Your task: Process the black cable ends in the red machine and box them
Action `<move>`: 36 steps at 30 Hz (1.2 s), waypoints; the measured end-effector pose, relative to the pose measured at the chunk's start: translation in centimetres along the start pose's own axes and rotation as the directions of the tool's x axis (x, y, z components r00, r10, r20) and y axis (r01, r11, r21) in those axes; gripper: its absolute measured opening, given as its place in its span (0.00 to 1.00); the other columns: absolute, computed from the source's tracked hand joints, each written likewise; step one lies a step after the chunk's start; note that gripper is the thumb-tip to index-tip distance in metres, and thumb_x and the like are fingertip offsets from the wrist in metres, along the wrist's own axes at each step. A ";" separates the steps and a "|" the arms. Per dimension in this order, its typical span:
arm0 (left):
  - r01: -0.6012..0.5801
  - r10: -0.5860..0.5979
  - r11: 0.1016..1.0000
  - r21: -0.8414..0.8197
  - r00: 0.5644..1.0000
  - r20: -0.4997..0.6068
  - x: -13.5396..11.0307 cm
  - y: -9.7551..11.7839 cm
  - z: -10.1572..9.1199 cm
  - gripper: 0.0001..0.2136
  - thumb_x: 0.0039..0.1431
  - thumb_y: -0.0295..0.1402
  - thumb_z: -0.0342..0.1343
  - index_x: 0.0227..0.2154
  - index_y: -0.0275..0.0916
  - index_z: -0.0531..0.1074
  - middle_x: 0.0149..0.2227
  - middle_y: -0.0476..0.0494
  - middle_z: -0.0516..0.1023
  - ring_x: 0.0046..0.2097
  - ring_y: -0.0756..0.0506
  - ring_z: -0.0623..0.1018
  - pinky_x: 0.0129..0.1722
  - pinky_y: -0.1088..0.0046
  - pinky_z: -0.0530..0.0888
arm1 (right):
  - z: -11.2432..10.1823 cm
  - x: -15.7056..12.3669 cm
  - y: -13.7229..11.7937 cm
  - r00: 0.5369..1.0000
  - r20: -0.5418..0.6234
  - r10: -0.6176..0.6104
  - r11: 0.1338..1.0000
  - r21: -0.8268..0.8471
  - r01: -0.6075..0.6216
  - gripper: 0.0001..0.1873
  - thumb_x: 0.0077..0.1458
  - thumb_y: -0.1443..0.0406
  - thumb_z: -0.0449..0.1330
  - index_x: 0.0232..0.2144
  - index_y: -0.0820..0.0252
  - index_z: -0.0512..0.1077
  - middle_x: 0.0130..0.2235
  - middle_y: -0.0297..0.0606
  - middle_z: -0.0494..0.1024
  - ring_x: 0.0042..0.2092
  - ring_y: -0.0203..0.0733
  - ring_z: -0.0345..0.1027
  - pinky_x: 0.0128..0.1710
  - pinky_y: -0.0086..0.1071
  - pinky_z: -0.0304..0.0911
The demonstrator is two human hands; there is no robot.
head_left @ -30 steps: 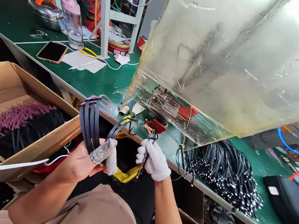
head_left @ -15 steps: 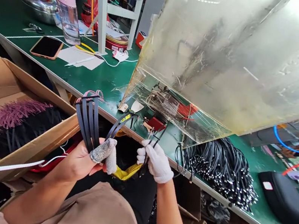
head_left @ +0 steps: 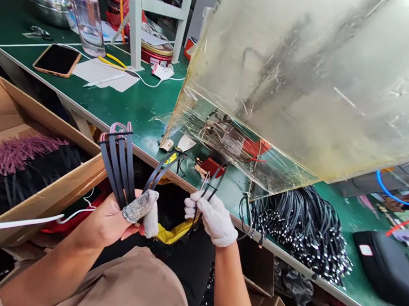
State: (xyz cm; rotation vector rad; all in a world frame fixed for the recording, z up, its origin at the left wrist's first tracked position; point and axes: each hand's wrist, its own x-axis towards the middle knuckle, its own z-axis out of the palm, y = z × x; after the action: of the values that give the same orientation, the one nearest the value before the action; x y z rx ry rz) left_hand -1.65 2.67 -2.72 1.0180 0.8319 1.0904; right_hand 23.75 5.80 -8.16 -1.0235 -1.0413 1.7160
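Observation:
My left hand (head_left: pixel 121 215), bare but for grey fabric finger cots, is closed round a fan of several flat black cables (head_left: pixel 118 162) with pink wire ends, held upright at the bench's front edge. My right hand (head_left: pixel 211 218), in a white glove, pinches one thin black cable (head_left: pixel 212 179) and holds its tip up toward the small red fixture (head_left: pixel 213 166) under the clear shield. A yellow bag (head_left: pixel 171 232) shows between my hands, below them.
A big tilted clear plastic shield (head_left: pixel 319 78) covers the machine on the green bench (head_left: pixel 134 104). A heap of black cables (head_left: pixel 302 227) lies right of it. A cardboard box (head_left: pixel 9 167) of purple-tipped cables stands left. Phone (head_left: pixel 57 59), paper, bottle (head_left: pixel 85 10) and tin (head_left: pixel 157 52) sit further back.
My right hand has lifted its single cable a little toward the red fixture. My left hand keeps the same grip on the bundle. The view has tipped slightly down.

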 end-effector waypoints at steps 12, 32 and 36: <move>0.035 -0.036 0.999 -0.031 0.998 -0.045 -0.3 -0.3 -0.7 0.26 0.53 0.58 0.64 0.15 0.39 0.74 0.17 0.44 0.72 0.19 0.50 0.70 0.14 0.77 0.63 | 1.7 0.2 -2.4 0.999 -0.047 -0.014 0.997 -0.081 0.010 0.22 0.56 0.48 0.68 0.40 0.59 0.74 0.33 0.38 0.81 0.32 0.36 0.74 0.35 0.32 0.74; 0.047 -0.045 0.998 -0.049 0.998 0.049 -0.1 -0.5 -0.2 0.26 0.56 0.57 0.62 0.16 0.38 0.74 0.18 0.46 0.72 0.20 0.51 0.72 0.15 0.79 0.64 | 2.0 3.9 -3.5 0.991 -0.021 0.130 0.844 0.527 -0.100 0.06 0.63 0.63 0.63 0.39 0.58 0.69 0.27 0.27 0.71 0.22 0.28 0.59 0.19 0.21 0.60; 0.058 -0.054 0.997 -0.056 0.997 0.058 -0.3 -0.8 -0.7 0.26 0.56 0.56 0.63 0.17 0.38 0.75 0.19 0.45 0.72 0.21 0.50 0.71 0.16 0.78 0.64 | 2.1 6.3 -5.0 0.962 -0.124 0.243 0.751 0.652 -0.106 0.07 0.68 0.67 0.53 0.37 0.60 0.70 0.28 0.30 0.76 0.22 0.28 0.63 0.19 0.20 0.62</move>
State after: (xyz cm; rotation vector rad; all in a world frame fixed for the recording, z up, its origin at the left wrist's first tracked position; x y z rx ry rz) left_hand -2.18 2.43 -3.66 0.9678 0.7749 1.0278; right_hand 21.24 12.69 -4.16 -0.8253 -0.1738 1.8739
